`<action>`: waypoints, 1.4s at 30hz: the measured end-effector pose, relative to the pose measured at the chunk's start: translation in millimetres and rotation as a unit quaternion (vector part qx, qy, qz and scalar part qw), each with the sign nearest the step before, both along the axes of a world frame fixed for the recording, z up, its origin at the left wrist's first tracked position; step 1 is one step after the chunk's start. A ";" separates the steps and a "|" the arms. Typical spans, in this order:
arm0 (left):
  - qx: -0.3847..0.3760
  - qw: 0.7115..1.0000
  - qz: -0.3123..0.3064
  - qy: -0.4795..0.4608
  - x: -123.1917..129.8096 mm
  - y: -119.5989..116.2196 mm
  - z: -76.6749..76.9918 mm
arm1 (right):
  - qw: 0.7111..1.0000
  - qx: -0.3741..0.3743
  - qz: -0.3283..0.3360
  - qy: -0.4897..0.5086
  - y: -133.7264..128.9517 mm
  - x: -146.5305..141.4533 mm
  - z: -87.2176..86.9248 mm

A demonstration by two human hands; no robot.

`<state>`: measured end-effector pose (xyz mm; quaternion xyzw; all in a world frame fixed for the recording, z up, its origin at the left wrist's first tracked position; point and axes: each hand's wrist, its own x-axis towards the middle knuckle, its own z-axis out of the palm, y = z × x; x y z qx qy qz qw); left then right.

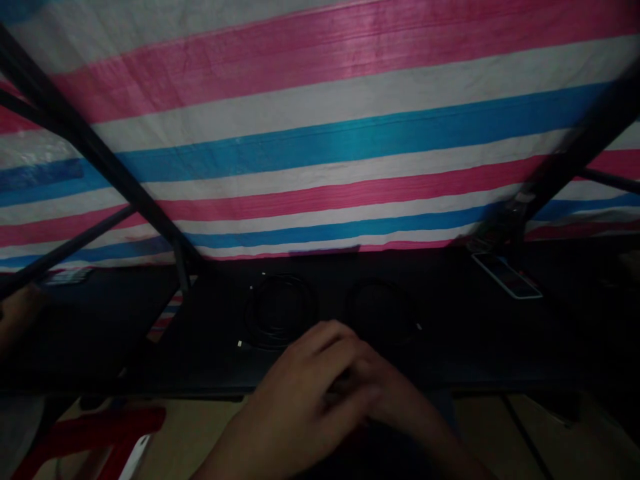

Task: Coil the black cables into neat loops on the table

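Observation:
My left hand (305, 387) and my right hand (387, 393) meet over the front edge of a black table (150, 347), with the fingers overlapping. Something dark may lie between them, but the dim light hides it. Just beyond my hands lie two coiled black cables, the left coil (280, 310) with a small white-tipped connector (240, 345) and the right coil (383, 310) barely visible against the tabletop. My left fingertips are close to the left coil, apparently not touching it.
A flat device with a pale rim (507, 277) lies at the table's back right. Black metal bars (95, 153) cross a pink, white and blue striped tarp (320, 133) behind. Another person's hand (17, 313) shows at the left edge; a red object (90, 433) sits low left.

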<state>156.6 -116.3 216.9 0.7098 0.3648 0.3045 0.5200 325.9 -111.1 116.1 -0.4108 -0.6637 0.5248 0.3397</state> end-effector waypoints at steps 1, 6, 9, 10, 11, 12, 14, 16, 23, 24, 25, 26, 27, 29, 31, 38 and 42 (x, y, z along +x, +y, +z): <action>0.019 1.000 0.016 0.012 8.4 5.6 -8.5 | 0.999 0.035 0.007 0.001 -0.6 -2.2 -1.3; 0.005 0.997 0.050 0.053 25.7 14.9 -62.3 | 0.999 0.037 0.021 -0.031 3.9 0.8 1.9; -0.009 0.993 0.098 0.064 24.4 11.3 -78.6 | 0.998 -0.012 -0.010 -0.058 5.3 5.1 9.5; -0.011 0.991 0.110 0.069 24.0 10.8 -81.1 | 0.998 -0.022 -0.020 -0.063 5.1 6.2 11.7; -0.014 0.990 0.119 0.075 23.8 11.1 -82.8 | 0.997 -0.032 -0.026 -0.066 4.6 7.1 13.5; -0.019 0.989 0.124 0.080 23.6 12.0 -84.0 | 0.997 -0.042 -0.024 -0.066 4.0 7.9 14.7; -0.034 0.989 0.118 0.081 22.5 15.2 -86.4 | 0.997 -0.058 -0.005 -0.057 2.2 9.3 15.3; -0.048 0.992 0.101 0.065 20.3 18.9 -89.6 | 0.997 -0.057 0.015 -0.047 0.2 10.8 13.3; -0.115 0.989 0.091 0.006 10.3 27.1 -92.1 | 0.994 -0.108 0.026 0.015 -5.0 18.7 -0.6; -0.106 0.988 0.108 0.005 7.7 28.9 -89.7 | 0.991 -0.125 0.029 0.022 -5.8 21.6 -2.1; -0.095 0.987 0.127 0.001 4.4 31.1 -86.9 | 0.990 -0.138 0.031 0.020 -6.8 25.2 -3.6; -0.084 0.986 0.147 -0.007 0.3 33.6 -83.9 | 0.989 -0.145 0.034 0.010 -8.3 29.1 -5.3; -0.079 0.983 0.166 -0.017 -4.3 36.1 -80.9 | 0.988 -0.150 0.039 -0.003 -10.3 33.1 -7.4; -0.090 0.974 0.203 -0.042 -14.4 40.4 -75.8 | 0.986 -0.158 0.052 -0.027 -15.5 40.3 -13.0; -0.112 0.963 0.238 -0.062 -23.5 42.6 -72.6 | 0.985 -0.162 0.055 -0.035 -21.1 45.4 -20.3; -0.136 0.985 0.098 0.037 -43.8 39.1 -84.7 | 0.988 -0.104 -0.048 -0.100 -24.4 57.5 -27.0; -0.085 0.981 -0.054 0.164 -47.0 34.7 -84.5 | 0.981 -0.097 0.053 -0.158 -20.0 59.3 -7.6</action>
